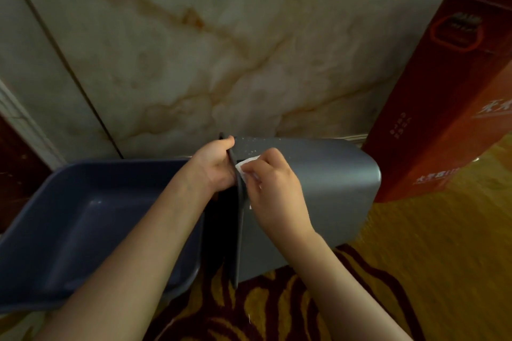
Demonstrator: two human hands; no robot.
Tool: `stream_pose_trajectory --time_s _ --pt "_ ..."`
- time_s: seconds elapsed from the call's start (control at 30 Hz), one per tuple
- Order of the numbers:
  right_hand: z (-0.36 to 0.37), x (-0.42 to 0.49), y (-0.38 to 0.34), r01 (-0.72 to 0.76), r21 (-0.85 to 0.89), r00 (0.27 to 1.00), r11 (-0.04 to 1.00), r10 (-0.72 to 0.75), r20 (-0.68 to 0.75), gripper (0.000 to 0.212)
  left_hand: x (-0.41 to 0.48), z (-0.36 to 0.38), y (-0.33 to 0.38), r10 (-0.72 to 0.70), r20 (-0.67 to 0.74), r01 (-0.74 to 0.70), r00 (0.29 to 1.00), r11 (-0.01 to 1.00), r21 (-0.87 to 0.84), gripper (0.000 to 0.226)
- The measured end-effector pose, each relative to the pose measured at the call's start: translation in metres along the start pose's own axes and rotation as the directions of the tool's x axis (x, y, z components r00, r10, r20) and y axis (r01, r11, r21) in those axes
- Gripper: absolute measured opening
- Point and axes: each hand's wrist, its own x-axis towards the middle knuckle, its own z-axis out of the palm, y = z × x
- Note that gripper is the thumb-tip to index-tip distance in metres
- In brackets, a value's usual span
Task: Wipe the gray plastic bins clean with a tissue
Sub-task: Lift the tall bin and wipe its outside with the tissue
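A gray plastic bin [327, 191] lies on its side on the carpet, its opening facing left and its outer wall toward me. My left hand [214, 167] grips the upper part of its rim. My right hand [270, 188] presses a small white tissue [243, 167] against the bin's outer wall just beside the rim. White specks dot the bin's top edge. A second gray bin [83, 219] sits upright at the left, partly under my left forearm.
A marble wall [221, 50] rises straight behind the bins. A tall red cardboard box [443, 97] leans against it on the right. A patterned yellow and dark red carpet [429, 257] covers the floor. Dark wood trim shows at the far left.
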Motion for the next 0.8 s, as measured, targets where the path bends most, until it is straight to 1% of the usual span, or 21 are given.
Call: stream_pose_trajectory --time_s 0.1,0.2,0.3,0.4,0.43,0.47,0.5,0.57,0.63,0.7,0.73,0.8 --pt "-0.007 0.002 0.016 -0.163 -0.003 0.984 0.987 0.163 -0.077 0.011 0.001 0.0 -0.003 0.006 0.014 -0.006 1.0 1.0 0.012 0.042" --pt "-0.021 0.004 0.045 -0.347 -0.085 0.934 0.934 0.336 -0.117 0.016 0.002 -0.005 -0.009 0.01 0.081 -0.015 0.997 0.998 0.064 0.038" --pt "-0.032 0.001 0.066 -0.453 -0.127 0.886 0.883 0.43 -0.172 0.018 0.002 -0.008 -0.016 0.014 0.151 -0.026 0.988 0.997 0.079 0.035" --pt "-0.034 -0.001 0.072 -0.534 -0.084 0.829 0.841 0.501 -0.248 0.018 0.004 -0.014 -0.018 0.029 0.187 -0.044 0.982 0.996 0.077 0.036" --pt "-0.032 0.0 0.068 -0.529 -0.06 0.825 0.846 0.497 -0.268 0.017 0.004 -0.017 -0.018 0.038 0.187 -0.054 0.982 0.995 0.08 0.036" --pt "-0.028 0.001 0.062 -0.499 -0.035 0.838 0.866 0.472 -0.274 0.016 0.005 -0.021 -0.018 0.05 0.185 -0.066 0.982 0.995 0.079 0.037" --pt "-0.023 0.004 0.053 -0.446 -0.009 0.866 0.895 0.429 -0.258 0.015 0.006 -0.024 -0.019 0.065 0.184 -0.079 0.981 0.994 0.071 0.037" --pt "-0.007 0.008 0.033 -0.326 0.047 0.929 0.944 0.329 -0.17 0.015 0.006 -0.03 -0.019 0.082 0.209 -0.093 0.974 0.995 0.043 0.042" --pt "0.011 0.008 0.016 -0.242 0.083 0.966 0.967 0.249 -0.076 0.015 0.004 -0.033 -0.02 0.052 0.264 -0.059 0.963 0.998 0.018 0.053" --pt "0.023 0.007 0.007 -0.202 0.101 0.977 0.974 0.207 -0.041 0.017 0.002 -0.034 -0.019 0.011 0.294 -0.012 0.956 1.0 0.001 0.064" --pt "0.026 0.006 0.005 -0.196 0.106 0.979 0.975 0.201 -0.04 0.017 0.002 -0.035 -0.019 0.001 0.297 -0.001 0.955 1.0 -0.002 0.066" --pt "0.028 0.003 0.006 -0.177 0.075 0.983 0.981 0.18 -0.037 0.018 0.002 -0.033 -0.018 0.007 0.29 -0.008 0.957 1.0 0.001 0.062"
